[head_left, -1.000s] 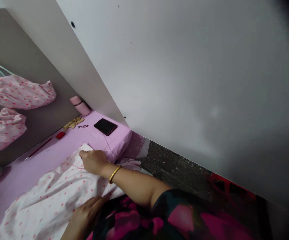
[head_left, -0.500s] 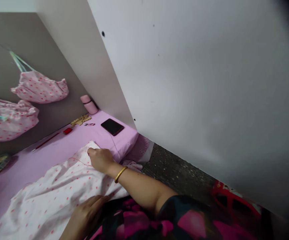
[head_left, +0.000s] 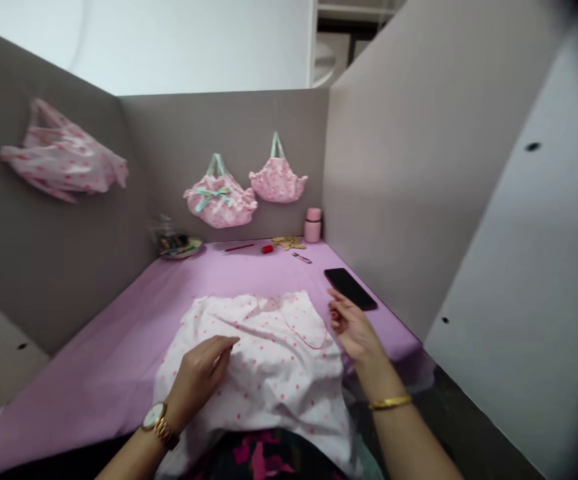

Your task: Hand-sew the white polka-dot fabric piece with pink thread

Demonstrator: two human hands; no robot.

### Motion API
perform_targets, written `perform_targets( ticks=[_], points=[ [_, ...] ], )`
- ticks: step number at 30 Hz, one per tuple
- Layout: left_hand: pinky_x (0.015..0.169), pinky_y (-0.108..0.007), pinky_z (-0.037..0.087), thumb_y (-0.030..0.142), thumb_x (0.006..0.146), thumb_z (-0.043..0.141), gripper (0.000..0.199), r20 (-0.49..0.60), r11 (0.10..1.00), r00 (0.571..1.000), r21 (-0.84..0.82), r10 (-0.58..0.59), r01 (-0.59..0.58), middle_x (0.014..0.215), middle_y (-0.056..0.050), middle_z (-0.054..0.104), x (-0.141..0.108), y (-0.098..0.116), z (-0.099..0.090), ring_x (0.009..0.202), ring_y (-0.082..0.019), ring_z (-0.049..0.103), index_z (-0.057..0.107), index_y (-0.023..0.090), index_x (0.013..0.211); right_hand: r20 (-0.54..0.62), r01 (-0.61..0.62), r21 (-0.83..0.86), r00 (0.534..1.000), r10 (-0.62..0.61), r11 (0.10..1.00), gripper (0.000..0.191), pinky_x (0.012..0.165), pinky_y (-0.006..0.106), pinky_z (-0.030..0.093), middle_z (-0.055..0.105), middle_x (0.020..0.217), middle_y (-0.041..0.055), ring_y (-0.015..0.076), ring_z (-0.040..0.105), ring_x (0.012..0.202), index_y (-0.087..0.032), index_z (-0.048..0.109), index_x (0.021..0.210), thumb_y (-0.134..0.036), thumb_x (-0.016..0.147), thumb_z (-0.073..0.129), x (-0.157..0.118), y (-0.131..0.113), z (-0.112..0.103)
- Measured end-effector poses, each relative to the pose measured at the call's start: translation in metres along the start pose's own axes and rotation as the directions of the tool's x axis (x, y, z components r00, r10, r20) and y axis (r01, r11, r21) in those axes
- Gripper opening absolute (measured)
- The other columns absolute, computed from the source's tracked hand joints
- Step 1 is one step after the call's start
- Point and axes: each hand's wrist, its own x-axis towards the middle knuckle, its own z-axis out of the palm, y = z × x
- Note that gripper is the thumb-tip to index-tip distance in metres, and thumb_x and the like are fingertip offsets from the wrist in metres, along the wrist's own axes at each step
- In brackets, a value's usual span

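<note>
White dotted cloth (head_left: 263,407) on a lilac-covered table (head_left: 103,360). The cloth lies creased across the near middle of the table, its far edge flat on the cover and its near part reaching your lap. Your left hand (head_left: 199,375) is above the left half of the cloth, fingers bent and drawn narrow with the tips close together; whether they pinch a fold, you cannot tell from this view. Your right hand (head_left: 353,331) is raised just beyond the cloth's right edge, near the black phone (head_left: 350,289), its fingers curled and narrow; anything between the fingertips is too small to make out. A fine red thread (head_left: 313,347) runs in a loose curve from the far part of the cloth toward that hand. Along the far side, left to right, lie a red spool (head_left: 267,249) and small snips (head_left: 301,258).

Handling: you can expect the cloth to be light, soft and limp, creasing readily and sliding a little on the cover. It is best held flat with your left fingertips near the thread, or by its far edge; the thread, being fine, probably snags or snaps if tugged.
</note>
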Motion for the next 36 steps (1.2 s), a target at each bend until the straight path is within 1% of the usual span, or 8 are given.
perform_targets(
  ticks=[3,6,10,13,18,24,31,36],
  points=[
    [0.085,-0.033,0.046,0.026,0.087,0.041,0.029,-0.082,0.965,0.963,0.033,-0.256,0.260,0.109,-0.009,0.061,0.014,-0.025,-0.013,0.101,-0.021,0.058,0.053,0.019,0.112,0.064,-0.103,0.193,0.994,0.092,0.976,0.032,0.036,0.011,0.032,0.046,0.056,-0.0056,0.0039,0.042,0.046,-0.019,0.060,0.086,-0.023,0.057,0.073,-0.001,-0.027,-0.002],
    [0.091,-0.034,0.041,0.035,0.086,0.039,0.044,-0.004,0.848,0.852,0.101,-0.523,0.521,0.126,-0.013,0.050,0.028,-0.057,-0.021,0.114,-0.023,0.048,0.043,0.015,0.125,0.128,-0.230,0.364,0.972,0.196,0.903,0.029,0.035,0.007,0.033,0.043,0.057,-0.0072,0.0012,0.040,0.044,-0.017,0.059,0.082,-0.015,0.057,0.073,-0.005,-0.039,0.003],
    [0.095,-0.035,0.034,0.037,0.081,0.045,0.048,0.021,0.751,0.758,0.153,-0.652,0.642,0.121,-0.018,0.054,0.040,-0.095,-0.020,0.114,-0.028,0.047,0.048,0.009,0.119,0.191,-0.406,0.596,0.910,0.369,0.692,0.036,0.034,0.007,0.036,0.043,0.058,-0.0079,0.0005,0.042,0.044,-0.014,0.057,0.086,-0.003,0.055,0.073,-0.013,-0.035,0.017],
    [0.091,-0.036,0.034,0.036,0.076,0.050,0.041,0.035,0.713,0.718,0.160,-0.695,0.682,0.114,-0.018,0.058,0.045,-0.110,-0.009,0.109,-0.029,0.049,0.055,0.011,0.108,0.209,-0.440,0.630,0.890,0.406,0.639,0.043,0.034,0.008,0.037,0.043,0.059,-0.0077,0.0011,0.042,0.044,-0.014,0.056,0.096,0.000,0.058,0.070,-0.016,-0.029,0.024],
    [0.092,-0.039,0.031,0.028,0.072,0.054,0.027,0.031,0.726,0.726,0.074,-0.687,0.684,0.108,-0.014,0.060,0.045,-0.112,0.007,0.107,-0.029,0.049,0.061,0.015,0.095,0.235,-0.486,0.635,0.862,0.449,0.600,0.045,0.034,0.009,0.037,0.044,0.063,-0.0059,0.0020,0.043,0.047,-0.014,0.054,0.105,0.001,0.064,0.064,-0.017,-0.024,0.026],
    [0.079,-0.031,0.038,0.025,0.077,0.048,0.012,0.031,0.741,0.759,-0.193,-0.651,0.643,0.084,-0.006,0.063,0.041,-0.109,0.003,0.083,-0.021,0.055,0.058,0.018,0.080,0.273,-0.537,0.554,0.839,0.471,0.636,0.033,0.035,0.011,0.036,0.041,0.061,-0.0065,0.0028,0.041,0.047,-0.014,0.054,0.090,-0.003,0.062,0.068,-0.021,-0.011,0.033],
    [0.065,-0.023,0.043,0.042,0.077,0.053,0.030,0.060,0.611,0.766,-0.565,-0.640,0.555,0.088,-0.004,0.061,0.036,-0.091,-0.005,0.076,-0.015,0.056,0.053,0.017,0.094,0.167,-0.454,0.413,0.890,0.424,0.790,0.035,0.029,0.011,0.028,0.036,0.054,-0.0092,0.0016,0.034,0.039,-0.016,0.050,0.073,-0.015,0.055,0.080,-0.029,0.012,0.053],
    [0.059,-0.024,0.045,0.042,0.076,0.055,0.043,0.164,0.482,0.765,-0.689,-0.623,0.541,0.091,-0.006,0.063,0.030,-0.069,-0.013,0.069,-0.015,0.059,0.049,0.018,0.111,0.016,-0.269,0.391,0.958,0.286,0.880,0.038,0.030,0.010,0.027,0.037,0.052,-0.0093,0.0012,0.032,0.037,-0.017,0.049,0.071,-0.018,0.051,0.082,-0.031,-0.025,0.051]
  ],
)
